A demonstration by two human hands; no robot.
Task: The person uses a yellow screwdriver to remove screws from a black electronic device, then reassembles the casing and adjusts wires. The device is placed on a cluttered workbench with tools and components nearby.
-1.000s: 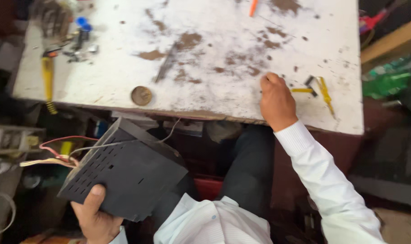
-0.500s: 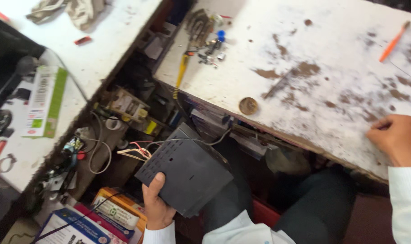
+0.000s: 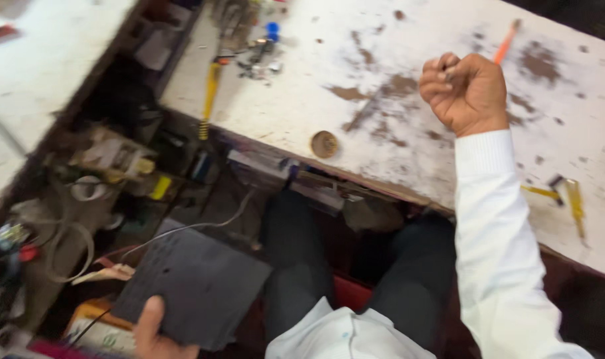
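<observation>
Right hand point(image 3: 466, 92) has lifted off the counter point(image 3: 302, 100), fingers now clenched in a fist (whether holding anything, can't tell). Left hand point(image 3: 157, 332) grips the black box point(image 3: 192, 287) low beside the lap, long axis running down-left to up-right, wires toward the left.

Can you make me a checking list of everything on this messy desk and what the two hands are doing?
Surface: white table, worn, with brown stains.
Job's things: dark flat box, held low beside the table.
Clutter: yellow-handled screwdriver at the table's left edge; round brown disc near the front edge; orange stick; small yellow tools; blurred small parts.
Grippers: left hand grips the box by its near edge; right hand is a closed fist above the table, contents cannot be told.
Cables: thin wires leave the box.
Surroundings: cluttered shelves with electrical parts on the left.
</observation>
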